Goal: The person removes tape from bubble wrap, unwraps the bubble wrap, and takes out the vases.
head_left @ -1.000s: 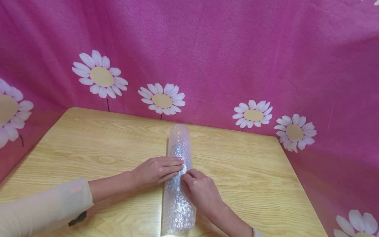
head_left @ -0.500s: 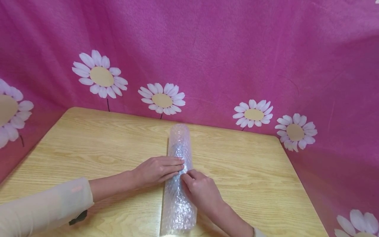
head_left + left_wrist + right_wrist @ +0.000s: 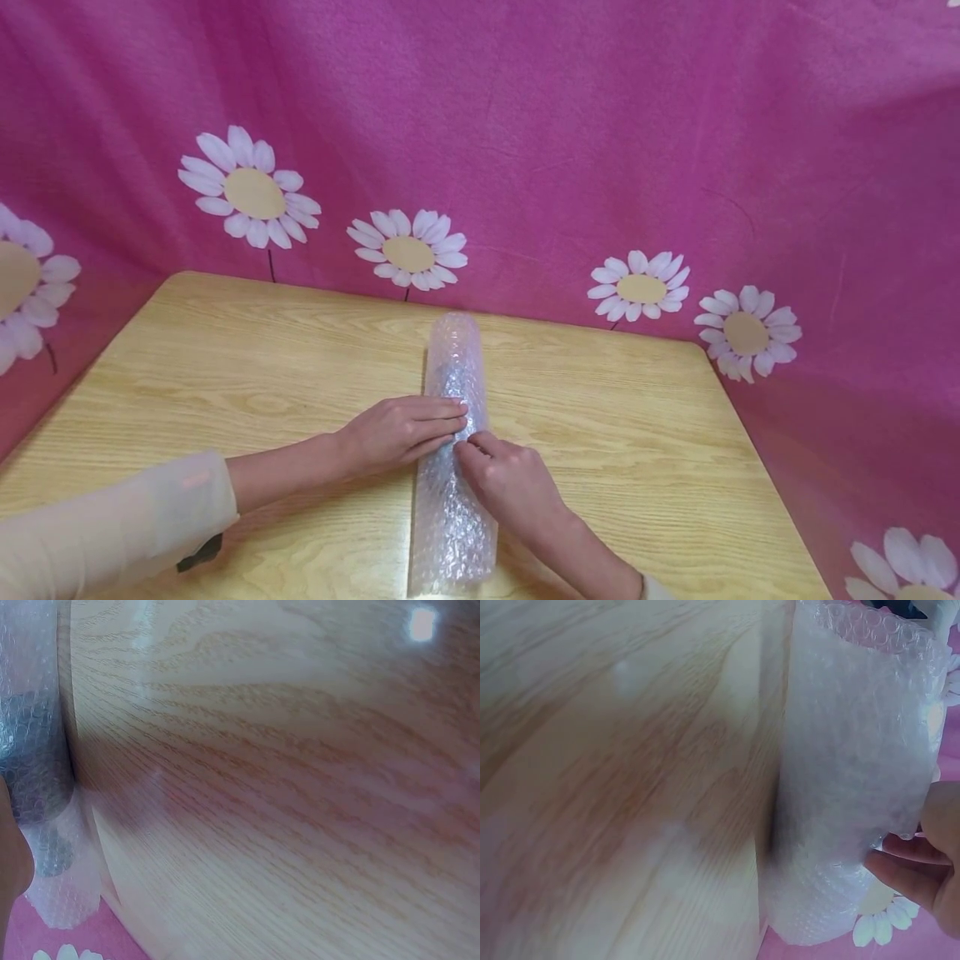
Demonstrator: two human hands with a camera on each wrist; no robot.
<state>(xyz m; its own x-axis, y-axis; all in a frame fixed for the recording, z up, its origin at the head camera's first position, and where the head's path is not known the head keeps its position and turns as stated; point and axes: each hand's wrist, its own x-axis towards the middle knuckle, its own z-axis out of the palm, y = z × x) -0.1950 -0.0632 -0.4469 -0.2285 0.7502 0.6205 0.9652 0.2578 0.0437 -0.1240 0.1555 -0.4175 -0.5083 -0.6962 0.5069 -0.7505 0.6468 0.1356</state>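
A long roll of clear bubble wrap (image 3: 459, 533) lies lengthwise on the wooden table, wrapped round something. Through the film in the left wrist view shows a dark, rounded object (image 3: 37, 761); its kind is hidden by the wrap. My left hand (image 3: 397, 432) rests across the roll's middle from the left, fingers straight. Just nearer to me, my right hand (image 3: 517, 487) has its fingers curled and pinches the bubble wrap on top of the roll. In the right wrist view, the right fingertips (image 3: 881, 862) meet the film at the roll's side.
The light wood table (image 3: 637, 467) spreads to both sides of the roll. A pink cloth with white daisies (image 3: 525, 150) hangs behind it and along the sides. The roll's near end (image 3: 870, 630) looks hollow, with a dark thing beyond it.
Almost nothing differs. The right hand's fingertips have shifted very slightly left on the roll; the left hand stays in place.
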